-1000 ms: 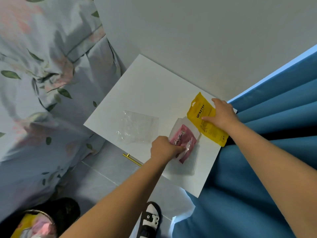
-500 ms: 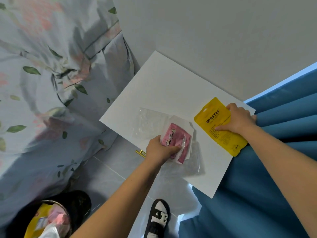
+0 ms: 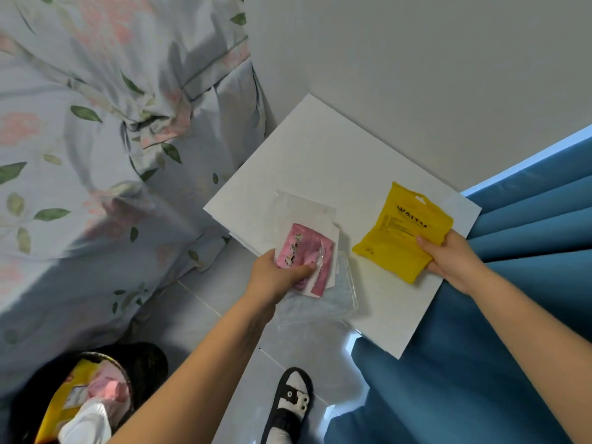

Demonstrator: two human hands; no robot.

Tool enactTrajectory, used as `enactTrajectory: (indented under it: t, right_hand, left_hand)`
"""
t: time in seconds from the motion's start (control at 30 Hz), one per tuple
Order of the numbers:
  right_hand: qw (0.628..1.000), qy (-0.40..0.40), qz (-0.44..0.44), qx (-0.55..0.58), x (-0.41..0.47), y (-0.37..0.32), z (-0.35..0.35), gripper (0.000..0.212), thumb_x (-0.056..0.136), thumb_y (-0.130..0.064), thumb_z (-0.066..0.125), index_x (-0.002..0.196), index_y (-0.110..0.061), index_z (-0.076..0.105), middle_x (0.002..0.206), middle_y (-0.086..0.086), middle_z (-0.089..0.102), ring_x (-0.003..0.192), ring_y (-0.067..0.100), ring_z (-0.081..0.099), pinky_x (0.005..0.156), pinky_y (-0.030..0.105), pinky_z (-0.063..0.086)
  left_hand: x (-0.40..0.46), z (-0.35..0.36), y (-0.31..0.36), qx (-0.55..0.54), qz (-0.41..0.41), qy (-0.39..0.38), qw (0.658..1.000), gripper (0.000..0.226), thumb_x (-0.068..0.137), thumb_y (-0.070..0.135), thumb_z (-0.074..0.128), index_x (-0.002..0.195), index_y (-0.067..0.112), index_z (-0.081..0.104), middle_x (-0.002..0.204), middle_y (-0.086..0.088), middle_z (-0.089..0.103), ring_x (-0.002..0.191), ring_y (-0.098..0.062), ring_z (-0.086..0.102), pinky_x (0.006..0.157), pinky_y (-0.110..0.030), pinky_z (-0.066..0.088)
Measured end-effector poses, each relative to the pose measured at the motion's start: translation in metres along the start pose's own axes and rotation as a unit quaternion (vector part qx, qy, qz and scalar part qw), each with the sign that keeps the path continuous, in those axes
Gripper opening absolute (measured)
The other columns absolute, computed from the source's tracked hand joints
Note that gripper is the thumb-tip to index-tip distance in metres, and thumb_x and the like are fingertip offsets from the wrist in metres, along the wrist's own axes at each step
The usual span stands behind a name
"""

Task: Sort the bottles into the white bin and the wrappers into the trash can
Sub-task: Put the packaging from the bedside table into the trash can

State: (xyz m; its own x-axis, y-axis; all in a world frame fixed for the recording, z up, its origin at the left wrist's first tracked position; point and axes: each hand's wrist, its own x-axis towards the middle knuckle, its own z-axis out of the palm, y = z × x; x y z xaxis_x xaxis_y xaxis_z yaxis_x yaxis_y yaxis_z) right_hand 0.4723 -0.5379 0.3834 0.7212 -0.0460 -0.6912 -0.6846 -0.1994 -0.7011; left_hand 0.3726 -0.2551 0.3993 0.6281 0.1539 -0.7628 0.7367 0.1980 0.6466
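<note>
My left hand (image 3: 275,277) grips a pink wrapper (image 3: 304,254) together with clear plastic wrappers (image 3: 304,213), lifted over the near-left corner of the white table (image 3: 336,161). Another clear wrapper (image 3: 336,296) hangs below them, past the table's edge. My right hand (image 3: 448,254) holds a yellow wrapper (image 3: 407,232) by its right side, just above the table near the blue curtain. The black trash can (image 3: 144,363) stands at the bottom left on the floor, with yellow, pink and white wrappers inside. No bottle or white bin is in view.
A floral bedspread (image 3: 96,155) fills the left side. The blue curtain (image 3: 496,363) hangs along the table's right edge. A grey wall (image 3: 416,59) is behind the table. My sandalled foot (image 3: 291,402) stands on the tiled floor.
Both hands have lifted their wrappers off the table. The left hand gathered the clear wrappers with the pink one and pulled them toward the near-left edge. The view dropped, showing more of the trash can.
</note>
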Motion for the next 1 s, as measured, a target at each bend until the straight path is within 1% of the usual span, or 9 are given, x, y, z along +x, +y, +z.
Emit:
enactTrajectory:
  t: [0.07,0.13,0.27,0.5,0.63,0.7,0.8,0.93,1.0]
  right_hand:
    - [0.997,0.001,-0.012,0.075,-0.015,0.003,0.010,0.042,0.097,-0.004,0.043,0.137,-0.015,0.040,0.124,0.006,0.057,0.095,0.017,0.060,0.061,0.030,0.059]
    - [0.993,-0.003,-0.011,0.119,-0.034,0.004,0.026,0.037,0.098,-0.001,0.038,0.131,-0.015,0.046,0.110,0.000,0.061,0.088,0.013,0.062,0.058,0.029,0.059]
    - [0.986,-0.033,-0.005,0.163,-0.078,0.005,0.068,0.036,0.097,0.006,0.036,0.097,-0.017,0.064,0.090,-0.005,0.072,0.074,0.010,0.071,0.055,0.024,0.057]
    - [0.975,-0.152,0.001,0.161,-0.144,0.013,0.158,0.037,0.080,0.010,0.049,0.109,-0.004,0.067,0.115,0.012,0.068,0.094,0.022,0.070,0.071,0.030,0.059]
    - [0.965,-0.226,0.001,0.133,-0.184,0.018,0.223,0.070,0.043,-0.033,0.088,0.104,-0.004,0.071,0.110,0.008,0.071,0.097,0.021,0.069,0.081,0.039,0.057]
    - [0.980,-0.189,-0.029,0.061,-0.202,0.027,0.259,0.054,0.056,-0.043,0.085,0.098,-0.010,0.073,0.096,0.002,0.076,0.082,0.013,0.072,0.070,0.031,0.059]
    - [0.991,-0.099,-0.090,-0.023,-0.221,0.054,0.310,0.021,0.084,-0.020,0.067,0.104,-0.017,0.070,0.091,0.000,0.075,0.076,0.014,0.069,0.062,0.026,0.056]
    - [0.985,-0.083,-0.143,-0.045,-0.257,0.094,0.365,0.037,0.079,-0.010,0.073,0.104,-0.033,0.061,0.092,0.004,0.070,0.073,0.019,0.065,0.059,0.029,0.055]
    - [0.989,-0.095,-0.106,-0.039,-0.286,0.121,0.393,0.043,0.072,-0.018,0.077,0.112,-0.026,0.061,0.092,0.003,0.072,0.072,0.015,0.068,0.059,0.026,0.058]
  left_hand:
    - [-0.009,-0.013,-0.006,-0.009,0.001,0.006,1.000,0.025,0.072,0.002,0.079,0.091,0.012,0.065,0.088,-0.007,0.072,0.076,-0.023,0.069,0.073,-0.033,0.058]
    - [-0.019,-0.028,-0.013,-0.015,0.002,0.017,1.000,0.029,0.072,0.003,0.079,0.096,0.010,0.065,0.090,-0.009,0.073,0.076,-0.023,0.069,0.070,-0.032,0.058]
    - [-0.042,-0.064,-0.030,-0.043,-0.004,0.047,0.998,0.029,0.073,0.005,0.079,0.098,0.007,0.065,0.092,-0.014,0.073,0.078,-0.028,0.068,0.075,-0.040,0.057]
    - [-0.091,-0.149,-0.069,-0.122,-0.006,0.106,0.987,0.030,0.070,0.007,0.081,0.096,0.010,0.067,0.091,-0.013,0.074,0.088,-0.034,0.071,0.083,-0.048,0.057]
    - [-0.125,-0.214,-0.105,-0.141,0.002,0.138,0.980,0.030,0.068,0.006,0.082,0.094,0.012,0.068,0.089,-0.012,0.075,0.088,-0.037,0.071,0.084,-0.055,0.055]
    - [-0.145,-0.250,-0.125,-0.144,0.012,0.152,0.978,0.031,0.069,0.008,0.082,0.096,0.014,0.068,0.090,-0.010,0.076,0.087,-0.034,0.071,0.084,-0.054,0.055]
    - [-0.177,-0.303,-0.162,-0.147,0.024,0.177,0.973,0.030,0.070,0.010,0.082,0.095,0.016,0.068,0.089,-0.007,0.076,0.084,-0.029,0.072,0.082,-0.049,0.057]
    - [-0.224,-0.371,-0.221,-0.173,0.012,0.196,0.965,0.030,0.070,0.006,0.081,0.096,0.015,0.069,0.088,-0.008,0.076,0.082,-0.030,0.071,0.080,-0.045,0.057]
    - [-0.253,-0.406,-0.251,-0.204,-0.014,0.206,0.957,0.033,0.066,0.007,0.084,0.096,0.013,0.071,0.088,-0.012,0.076,0.083,-0.034,0.071,0.082,-0.048,0.056]
